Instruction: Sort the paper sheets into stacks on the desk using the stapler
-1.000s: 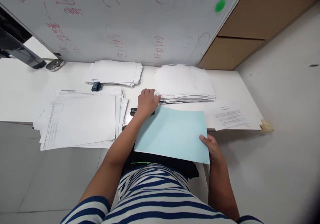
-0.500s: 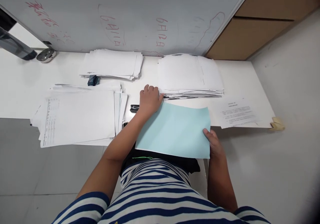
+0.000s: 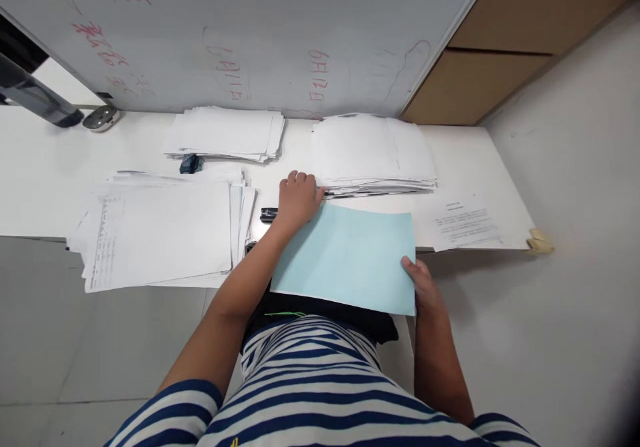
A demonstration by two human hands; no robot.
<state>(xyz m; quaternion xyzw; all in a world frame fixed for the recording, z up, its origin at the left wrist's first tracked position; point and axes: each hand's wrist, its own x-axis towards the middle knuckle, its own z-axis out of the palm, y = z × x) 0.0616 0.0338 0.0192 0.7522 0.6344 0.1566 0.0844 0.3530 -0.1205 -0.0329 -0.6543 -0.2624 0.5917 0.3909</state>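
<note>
A light-blue sheet of paper [image 3: 345, 260] with white showing along its lower edge spans the space in front of my body, partly over the table edge. My right hand [image 3: 423, 284] pinches its right edge, thumb on top and fingers underneath. My left hand [image 3: 299, 200] is at the sheet's upper left corner, palm down, fingers bent over, thumb pointing right. From under that hand and wrist sticks the black end of what looks like a stapler [image 3: 269, 215]; the rest of it is hidden. Just beyond my left thumb lies a thick stack of white paper [image 3: 373, 150].
Another white stack [image 3: 225, 130] lies at the back, with a small dark-blue object [image 3: 190, 163] before it. A spread pile [image 3: 165, 234] overhangs the front edge at left. One printed sheet [image 3: 465, 224] lies right. A whiteboard [image 3: 265, 34] rises behind the table.
The view has shifted slightly, showing more of the whiteboard and a green spot at its top. Both hands and the blue sheet keep almost the same positions relative to each other.
</note>
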